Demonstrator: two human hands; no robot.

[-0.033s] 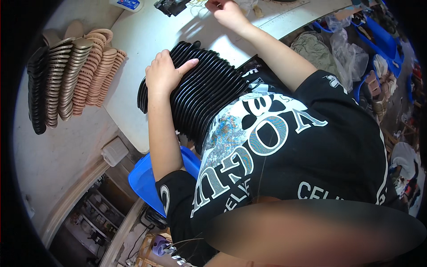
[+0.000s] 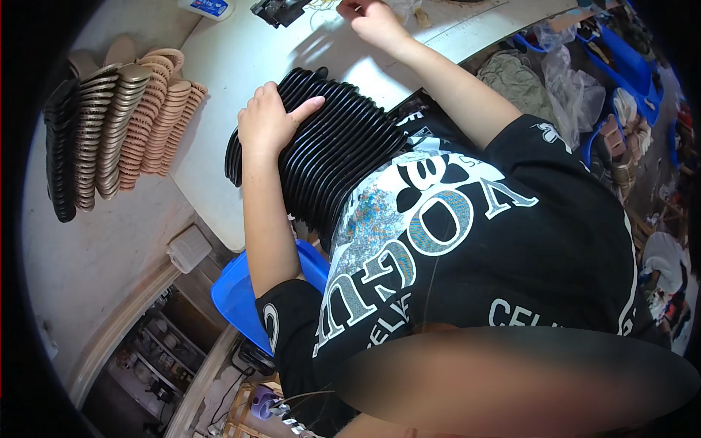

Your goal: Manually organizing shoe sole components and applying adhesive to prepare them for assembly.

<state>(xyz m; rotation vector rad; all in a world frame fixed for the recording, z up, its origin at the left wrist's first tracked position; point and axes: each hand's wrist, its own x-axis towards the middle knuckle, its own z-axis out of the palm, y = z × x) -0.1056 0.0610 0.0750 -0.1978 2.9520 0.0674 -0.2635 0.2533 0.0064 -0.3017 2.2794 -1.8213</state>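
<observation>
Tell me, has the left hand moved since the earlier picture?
No, not visibly: measured against the table, the left hand is in the same place, on the black stack.

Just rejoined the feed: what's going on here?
The person's left hand rests over a row of glossy black pieces packed together at the edge of the white table. The right hand is across the table near a black device; whether it holds anything isn't clear. Black, gold-toned and pink stacks stand to the left.

Tightly packed row of thin, glossy black pieces (image 2: 343, 142) on the white tabletop (image 2: 248, 58)
</observation>
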